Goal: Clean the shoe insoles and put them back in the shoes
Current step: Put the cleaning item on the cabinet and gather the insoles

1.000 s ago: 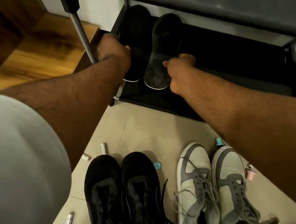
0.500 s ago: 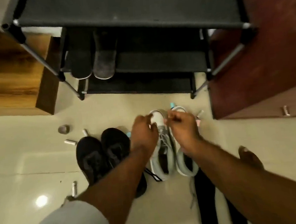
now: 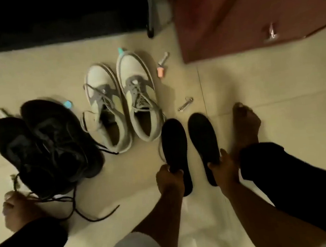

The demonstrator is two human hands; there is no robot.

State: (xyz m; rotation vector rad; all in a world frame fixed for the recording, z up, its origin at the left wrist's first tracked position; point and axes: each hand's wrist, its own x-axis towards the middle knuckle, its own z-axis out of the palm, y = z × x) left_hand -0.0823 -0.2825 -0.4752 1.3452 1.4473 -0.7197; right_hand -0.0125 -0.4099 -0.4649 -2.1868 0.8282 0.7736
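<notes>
— How many insoles were there, and who held them?

— I counted two black insoles. The left hand [image 3: 170, 179] gripped the left insole [image 3: 175, 150] at its heel end, with the fingers curled around it. The right hand [image 3: 223, 172] gripped the right insole [image 3: 204, 139] in the same way. Both insoles pointed away from the person, side by side but apart, just beside the grey shoes.

— And how many shoes?

— Four shoes, in two pairs. The two grey-and-white shoes [image 3: 124, 103] stood together on the floor, with laces loose. The two black shoes [image 3: 44, 142] were to their left, touching each other, and their laces lay across the floor.

— Anything else to count?

— Two bare feet: the left foot [image 3: 17, 211] near the black shoes, the right foot [image 3: 244, 123] beside the right insole. Some small objects lay around the shoes; they were too blurred to name.

— What about the room?

— The floor [image 3: 263, 81] was of pale glossy tiles. A reddish-brown cabinet [image 3: 247, 11] stood at the upper right, and a dark rack [image 3: 58, 18] at the top.
</notes>
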